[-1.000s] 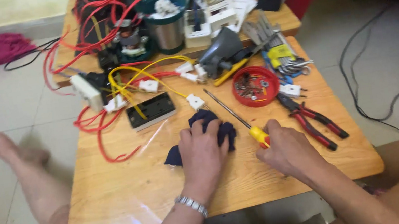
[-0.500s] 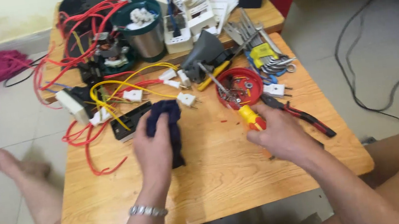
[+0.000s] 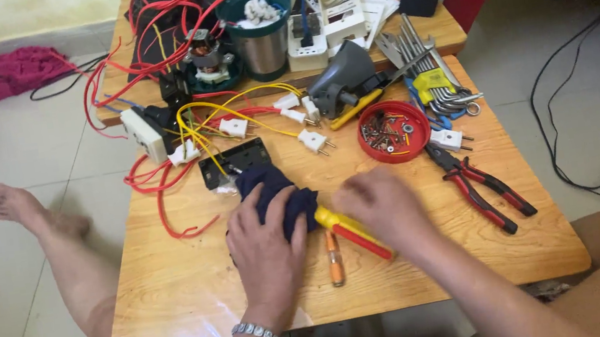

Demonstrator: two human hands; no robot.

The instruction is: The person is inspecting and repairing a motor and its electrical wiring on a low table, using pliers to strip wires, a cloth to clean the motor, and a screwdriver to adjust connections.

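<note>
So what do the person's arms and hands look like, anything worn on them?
Both forearms are bare, with no sleeves in view and no gloves. The left hand has a silver, beaded-looking bracelet at the wrist. The right hand shows nothing worn, and no rings can be made out on either hand.

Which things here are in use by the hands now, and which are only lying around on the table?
In use:
left hand
right hand
dark blue cloth
yellow-red screwdriver

Lying about:
red pliers
red screw dish
small orange screwdriver
hex keys
</note>
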